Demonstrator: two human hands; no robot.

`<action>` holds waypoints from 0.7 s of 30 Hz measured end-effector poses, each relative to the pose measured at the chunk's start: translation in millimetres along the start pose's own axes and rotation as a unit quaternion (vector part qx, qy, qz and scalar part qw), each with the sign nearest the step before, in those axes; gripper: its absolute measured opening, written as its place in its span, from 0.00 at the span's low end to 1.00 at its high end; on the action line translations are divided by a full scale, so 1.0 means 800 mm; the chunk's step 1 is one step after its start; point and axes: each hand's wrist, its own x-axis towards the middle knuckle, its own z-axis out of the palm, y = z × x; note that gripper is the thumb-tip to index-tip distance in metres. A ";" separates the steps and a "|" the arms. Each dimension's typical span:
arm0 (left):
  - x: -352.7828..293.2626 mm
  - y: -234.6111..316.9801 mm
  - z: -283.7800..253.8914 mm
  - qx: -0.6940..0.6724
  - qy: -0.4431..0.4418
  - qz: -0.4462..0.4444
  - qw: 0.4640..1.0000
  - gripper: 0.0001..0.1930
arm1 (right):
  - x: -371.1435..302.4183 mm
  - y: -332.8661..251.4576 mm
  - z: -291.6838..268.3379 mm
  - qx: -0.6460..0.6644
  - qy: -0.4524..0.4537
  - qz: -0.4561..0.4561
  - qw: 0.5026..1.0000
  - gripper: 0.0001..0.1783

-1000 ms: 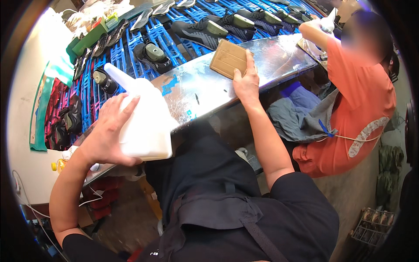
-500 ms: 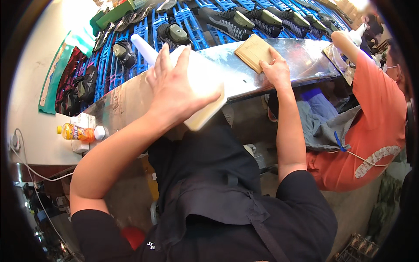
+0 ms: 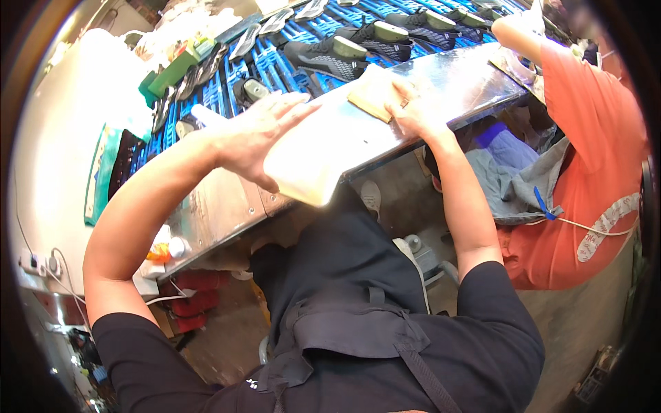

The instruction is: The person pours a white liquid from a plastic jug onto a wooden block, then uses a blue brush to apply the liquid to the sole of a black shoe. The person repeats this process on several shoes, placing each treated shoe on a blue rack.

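Note:
My left hand (image 3: 258, 141) is open, fingers stretched out, and lies along the left side of a pale board (image 3: 310, 180) that glare turns nearly white. Its thumb rests by the board's near left edge, and one corner of the board juts past the metal bench's front edge. My right hand (image 3: 412, 113) is closed on a tan square pad (image 3: 370, 103), thumb on top, just over the bench to the right of the board. What the pad is made of cannot be told. Beyond my left hand, a white rounded rod end (image 3: 206, 115) shows, partly hidden.
Beyond the metal bench (image 3: 458, 81), black shoes (image 3: 327, 58) stand on a blue slatted rack (image 3: 270, 60). A co-worker in an orange shirt (image 3: 585, 138) sits close on my right, near a grey cloth (image 3: 513, 175). An orange bottle (image 3: 158, 253) and cables (image 3: 58, 268) are at the left.
The view has shifted. My left hand has turned and slid toward the board's left edge. The pad in my right hand is nearer the board.

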 end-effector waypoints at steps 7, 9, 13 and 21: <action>0.033 0.003 -0.001 -0.022 0.060 -0.050 0.997 0.73 | -0.023 0.007 0.015 0.238 0.058 0.040 0.969 0.25; 0.050 0.009 -0.002 -0.049 0.076 -0.092 0.992 0.71 | -0.023 0.005 0.014 0.257 0.120 0.046 0.958 0.16; 0.083 0.007 -0.001 -0.091 0.089 -0.159 0.979 0.71 | -0.024 0.011 0.016 0.216 0.125 0.036 0.968 0.13; 0.136 -0.009 -0.019 -0.114 0.116 -0.255 0.953 0.74 | -0.023 0.020 0.021 0.213 0.141 0.035 0.966 0.12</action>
